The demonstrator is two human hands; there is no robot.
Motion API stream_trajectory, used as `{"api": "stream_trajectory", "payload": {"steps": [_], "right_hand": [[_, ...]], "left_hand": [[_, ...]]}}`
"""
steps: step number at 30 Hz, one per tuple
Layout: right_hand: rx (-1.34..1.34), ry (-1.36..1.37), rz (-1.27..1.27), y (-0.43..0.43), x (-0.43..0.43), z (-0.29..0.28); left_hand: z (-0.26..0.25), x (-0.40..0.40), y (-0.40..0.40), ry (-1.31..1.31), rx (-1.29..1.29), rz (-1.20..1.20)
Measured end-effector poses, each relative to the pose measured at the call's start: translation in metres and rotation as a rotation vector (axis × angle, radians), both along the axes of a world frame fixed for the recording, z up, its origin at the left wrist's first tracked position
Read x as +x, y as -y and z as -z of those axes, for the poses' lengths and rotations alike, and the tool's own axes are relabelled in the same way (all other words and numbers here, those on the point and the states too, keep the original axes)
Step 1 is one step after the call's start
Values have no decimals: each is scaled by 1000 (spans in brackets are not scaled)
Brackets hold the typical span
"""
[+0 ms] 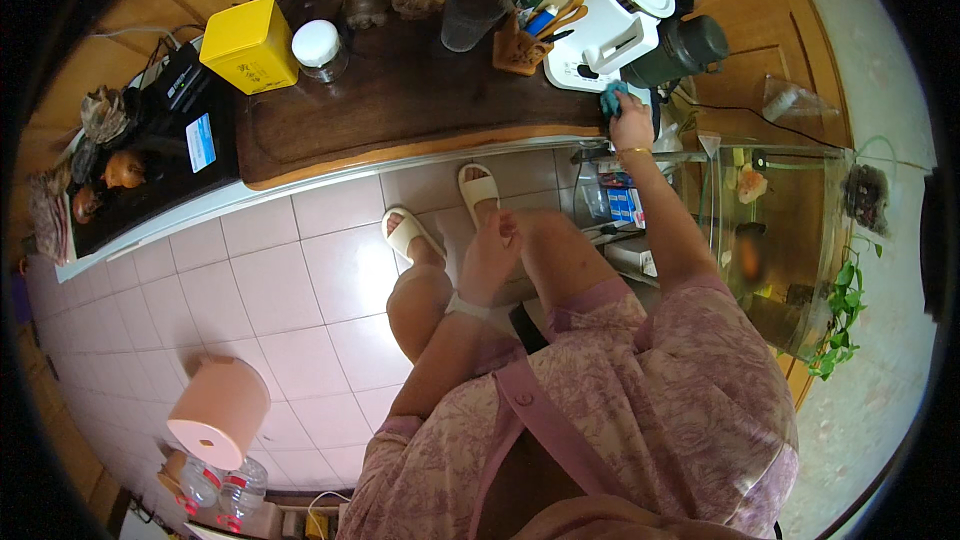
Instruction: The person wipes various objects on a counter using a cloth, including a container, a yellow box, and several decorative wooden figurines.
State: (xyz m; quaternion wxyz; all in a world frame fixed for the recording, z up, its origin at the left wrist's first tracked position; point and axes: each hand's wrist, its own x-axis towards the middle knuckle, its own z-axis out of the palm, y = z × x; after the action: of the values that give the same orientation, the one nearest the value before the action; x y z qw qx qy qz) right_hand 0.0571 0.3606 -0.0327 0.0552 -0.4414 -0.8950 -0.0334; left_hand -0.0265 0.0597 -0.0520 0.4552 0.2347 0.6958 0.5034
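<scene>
My right hand [632, 124] grips a crumpled teal cloth [614, 99] at the right end of the dark wooden tea tray [420, 94]. The cloth lies against the front of a white electric kettle's base [574, 71]. In front of my knees, away from the tray, hangs my left hand [486, 255]; it is blurred, and its finger position is unclear. Beside the kettle stand a carved wooden holder [517, 52] with tea tools and a dark green flask [679, 52].
A yellow tin [251, 45], a white-lidded jar [318, 52] and a clear ribbed container [471, 15] stand along the tray's back. To my right is a glass fish tank [780, 240] with a trailing plant [840, 315]. A pink bin [220, 412] stands on the tiled floor.
</scene>
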Motion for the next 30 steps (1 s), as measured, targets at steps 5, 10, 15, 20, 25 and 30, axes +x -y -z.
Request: {"api": "stream_trajectory", "payload": {"steps": [5, 10, 15, 20, 25, 30], "right_hand": [[-11, -14, 219, -9, -13, -9], [-100, 185, 269, 26, -21, 7], [-28, 177, -154, 82, -43, 13], [-627, -180, -396, 115, -89, -1], [-293, -319, -303, 101, -102, -22], [-191, -131, -269, 109, -89, 15]], "left_hand": [[6, 3, 2, -37, 13, 16], [9, 3, 0, -87, 38, -26], [9, 8, -1, -65, 50, -22], [11, 4, -3, -91, 74, -26], [25, 8, 0, -139, 108, -42], [18, 8, -2, -189, -6, -31]]}}
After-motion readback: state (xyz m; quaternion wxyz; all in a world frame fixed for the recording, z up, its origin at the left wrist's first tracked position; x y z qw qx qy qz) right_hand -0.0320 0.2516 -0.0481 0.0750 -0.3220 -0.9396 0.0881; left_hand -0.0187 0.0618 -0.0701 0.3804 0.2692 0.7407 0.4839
